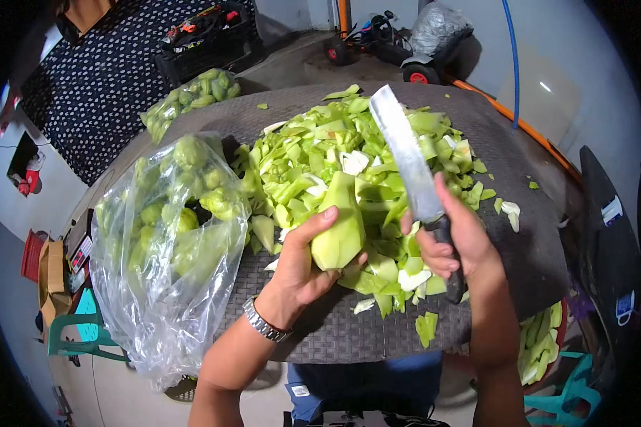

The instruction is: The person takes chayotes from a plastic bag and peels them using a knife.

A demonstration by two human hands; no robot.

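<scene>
A pale green peeled vegetable point(340, 228) rests in my left hand point(308, 260), its fingers wrapped round the lower part. My right hand point(452, 238) is closed on the black handle of a large knife point(409, 156); the broad blade points up and slightly left, apart from the vegetable. Behind and between the hands lies a wide heap of green peelings point(313, 153) on the dark woven tabletop point(299, 341). A clear plastic bag point(171, 285) holding several green vegetables sits left of my left hand.
Another bag of green vegetables point(199, 92) lies at the table's back left. A container of pale green pieces point(541, 341) is below the table's right edge, near a teal chair point(566, 398). A black chair point(605, 242) stands at right, and a black crate point(206, 43) is behind.
</scene>
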